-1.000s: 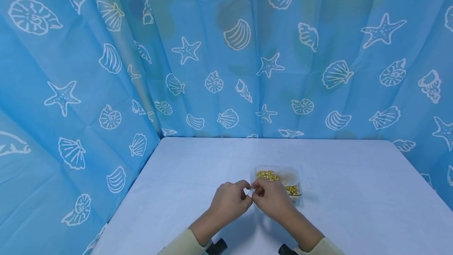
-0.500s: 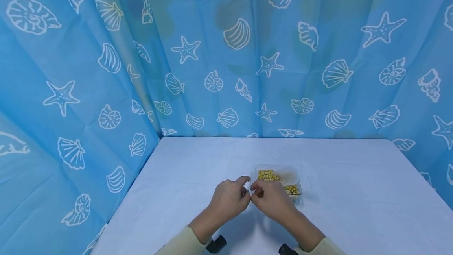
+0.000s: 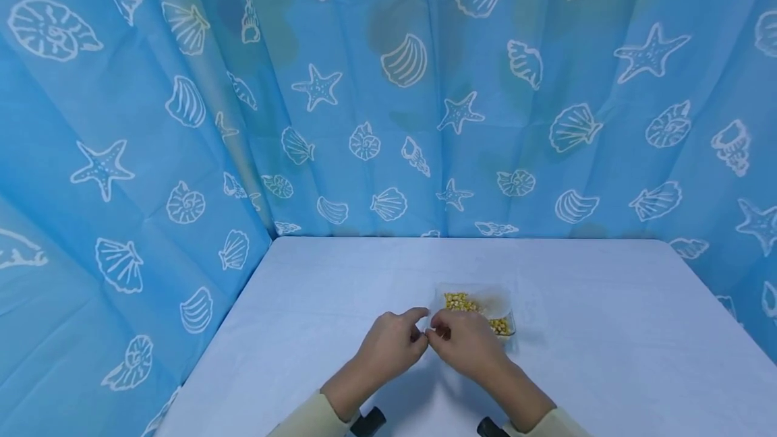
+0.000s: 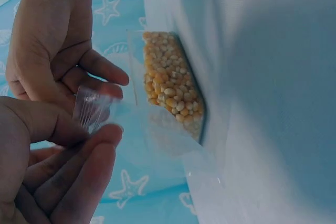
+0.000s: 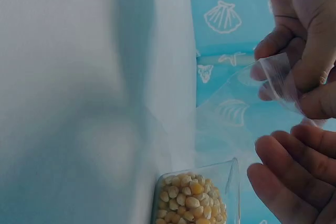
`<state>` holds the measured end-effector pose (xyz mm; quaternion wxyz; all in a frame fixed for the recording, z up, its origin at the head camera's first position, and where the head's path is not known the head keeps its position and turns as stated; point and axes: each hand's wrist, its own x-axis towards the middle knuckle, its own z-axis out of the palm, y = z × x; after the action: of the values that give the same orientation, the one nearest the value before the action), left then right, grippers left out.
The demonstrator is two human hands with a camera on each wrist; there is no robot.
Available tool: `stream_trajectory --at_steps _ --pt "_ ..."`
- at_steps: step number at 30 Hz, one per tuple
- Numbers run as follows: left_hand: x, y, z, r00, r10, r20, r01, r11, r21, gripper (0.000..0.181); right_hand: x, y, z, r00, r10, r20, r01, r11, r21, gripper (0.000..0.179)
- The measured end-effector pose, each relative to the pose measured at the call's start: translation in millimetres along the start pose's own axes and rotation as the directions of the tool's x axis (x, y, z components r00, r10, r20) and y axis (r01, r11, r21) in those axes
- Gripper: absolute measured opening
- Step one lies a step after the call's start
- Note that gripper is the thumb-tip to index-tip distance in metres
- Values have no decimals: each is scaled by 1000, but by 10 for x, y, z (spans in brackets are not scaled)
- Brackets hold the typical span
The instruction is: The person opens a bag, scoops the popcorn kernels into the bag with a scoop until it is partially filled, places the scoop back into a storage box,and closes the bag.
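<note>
Both hands meet thumb to thumb in the head view, in front of a clear container of yellow corn kernels [image 3: 459, 300]. My left hand [image 3: 391, 342] pinches the ribbed top edge of a clear zip bag [image 4: 92, 111] between thumb and forefinger. At the other end of that edge, my right hand [image 3: 470, 342] holds the bag's corner with thumb and forefinger, its other fingers [image 5: 278, 182] loosely bent. The thin bag [image 5: 220, 108] hangs down from the hands and overlaps the container [image 5: 234, 182] in the left wrist view.
A whitish translucent rounded piece [image 3: 494, 303] covers part of the corn. The white-covered table [image 3: 328, 275] extends around the container. A blue shell-patterned curtain [image 3: 364, 106] hangs behind and to the left. Black wrist cameras [image 3: 368, 422] sit near the sleeves.
The forefinger tips, close together at the bag's edge one second ago, now stand slightly apart. The thumbs still meet, and the container stays in place.
</note>
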<state>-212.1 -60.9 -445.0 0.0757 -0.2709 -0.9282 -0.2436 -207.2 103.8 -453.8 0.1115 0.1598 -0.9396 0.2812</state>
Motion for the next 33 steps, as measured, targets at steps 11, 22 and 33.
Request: stream_trajectory --at_steps 11,22,33 --pt "0 18 -35 999 15 32 -15 1000 -2 37 5 5 55 989 23 -147 -24 1000 -8 5" --pt "46 -27 -15 996 73 -59 -60 978 198 31 3 -11 -3 996 35 -82 -34 999 16 17" --pt "38 -19 -48 993 90 -80 -70 972 223 32 -22 -7 -35 999 15 -32 -14 999 35 16"
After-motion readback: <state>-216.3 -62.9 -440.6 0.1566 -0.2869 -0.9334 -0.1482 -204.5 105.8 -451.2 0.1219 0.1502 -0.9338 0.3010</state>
